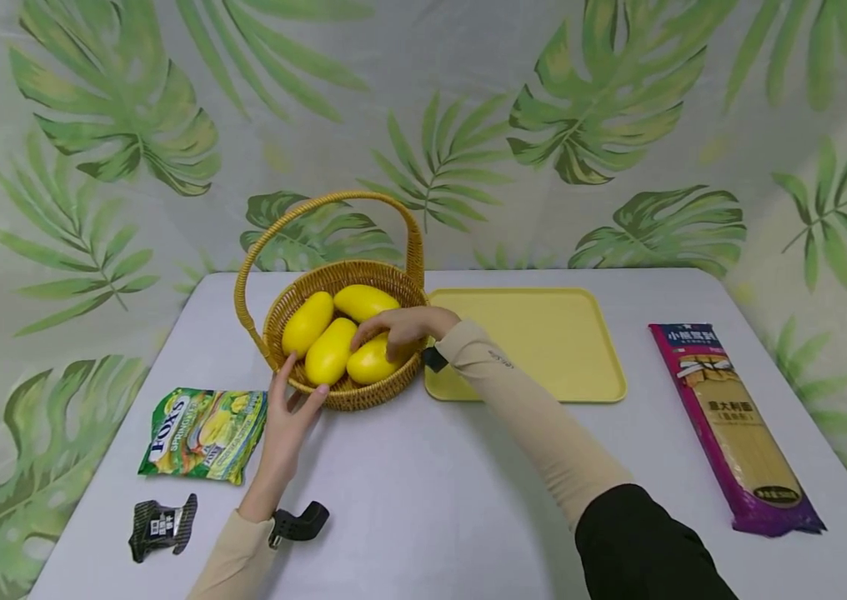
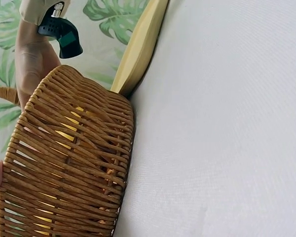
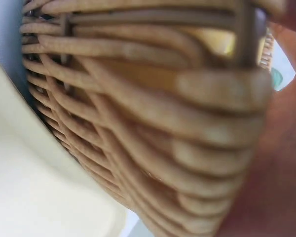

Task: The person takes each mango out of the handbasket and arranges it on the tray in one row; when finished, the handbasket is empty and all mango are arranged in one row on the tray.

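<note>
Yellow mangoes (image 1: pixel 329 352), several of them, lie in a brown wicker basket (image 1: pixel 352 398) with a tall arched handle. My right hand (image 1: pixel 408 323) reaches over the basket's right side, its fingers bent round the mango (image 1: pixel 373 362) at the front right. Part of that mango is hidden under the hand. At the front left, my left hand (image 1: pixel 292 421) touches the basket rim with its thumb and forefinger spread. The left wrist view shows the woven side of the basket (image 2: pixel 69 163) close up, and the right wrist view shows its weave (image 3: pixel 153 113), blurred.
A yellow tray (image 1: pixel 543 342) lies right of the basket, under the right forearm. Left of the left hand are a green Fox's candy bag (image 1: pixel 204 435) and a small black packet (image 1: pixel 162 527). A spaghetti pack (image 1: pixel 734 425) lies far right. A leaf-print cloth (image 1: pixel 438 167) hangs behind.
</note>
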